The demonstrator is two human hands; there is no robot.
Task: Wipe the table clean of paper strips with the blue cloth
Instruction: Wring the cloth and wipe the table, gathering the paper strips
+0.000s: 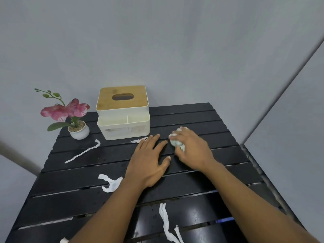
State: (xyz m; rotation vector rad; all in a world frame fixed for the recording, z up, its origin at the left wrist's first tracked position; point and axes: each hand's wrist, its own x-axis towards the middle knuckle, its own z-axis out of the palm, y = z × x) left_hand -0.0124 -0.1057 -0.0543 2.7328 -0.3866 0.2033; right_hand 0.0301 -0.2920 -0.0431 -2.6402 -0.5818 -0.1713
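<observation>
A black slatted table (70,204) stands against grey walls. Farthest in front of the tissue box (122,116), at the table's near edge, a long paper strip (165,223) lies with its length running toward the person, and a scrap (64,240) shows at the near-left corner. Closer to the box, to its front-left, a crumpled strip (112,185) lies just beside the left wrist.

The left hand (149,160) rests flat in front of the box's right corner, fingers straight, holding nothing. The right hand (191,151), off the box's front-right, curls round the bunched cloth (178,146), down on the table.

A thin strip (82,152) runs diagonally front-left of the box. A small strip (138,140) lies just before its front face, beside the left fingertips.

Nearly all the paper lies left of the cloth and nearer the person than it. I judge the sweep must run that way, with the left hand in its path. The near and left edges offer open room. The box and the potted flower (78,131) beside it close off the far left.
</observation>
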